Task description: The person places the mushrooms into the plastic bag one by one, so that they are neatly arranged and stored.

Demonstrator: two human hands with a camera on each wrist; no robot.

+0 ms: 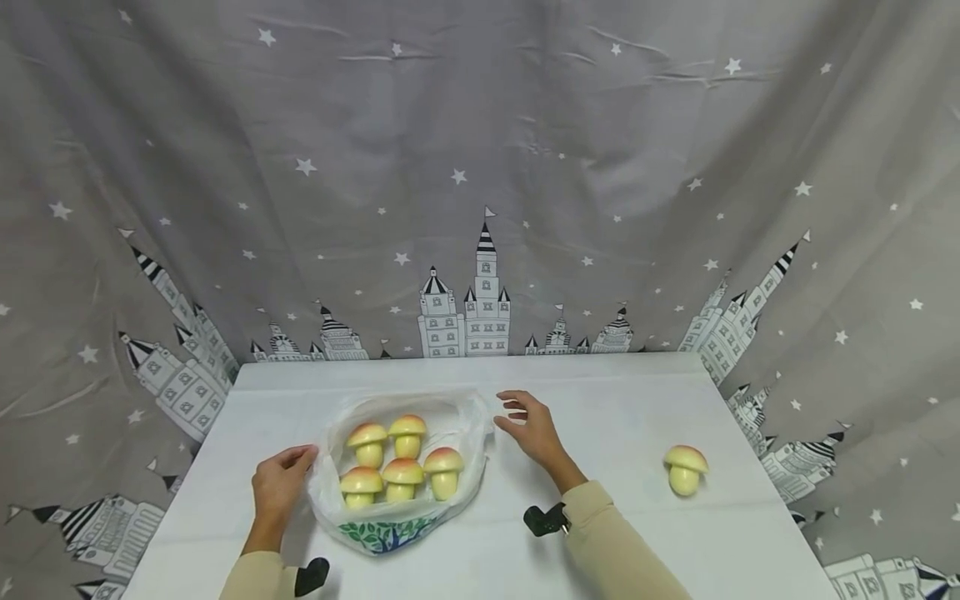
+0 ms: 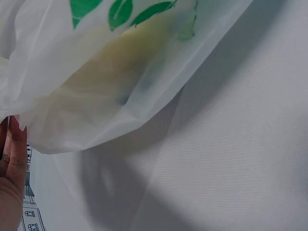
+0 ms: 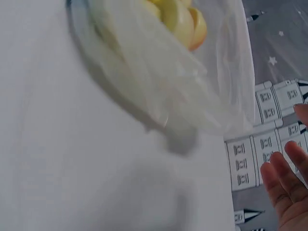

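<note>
A translucent white plastic bag (image 1: pixel 471 492) with a green and blue tree print lies on the table, its mouth spread wide. Several toy mushrooms (image 1: pixel 402 477) with yellow stems and reddish-yellow caps sit inside it. At the bag's left rim, my left hand (image 1: pixel 279 487) pinches the plastic; in the left wrist view only part of its fingers (image 2: pixel 17 149) shows against the bag. My right hand (image 1: pixel 534 429) hovers just off the bag's right rim, fingers spread and holding nothing. The right wrist view has its fingers (image 3: pixel 279 180) apart from the plastic.
A single mushroom (image 1: pixel 685 469) stands on the right side of the white table (image 1: pixel 600 392). Behind the table hangs a grey curtain (image 1: pixel 337 208) printed with castles and stars.
</note>
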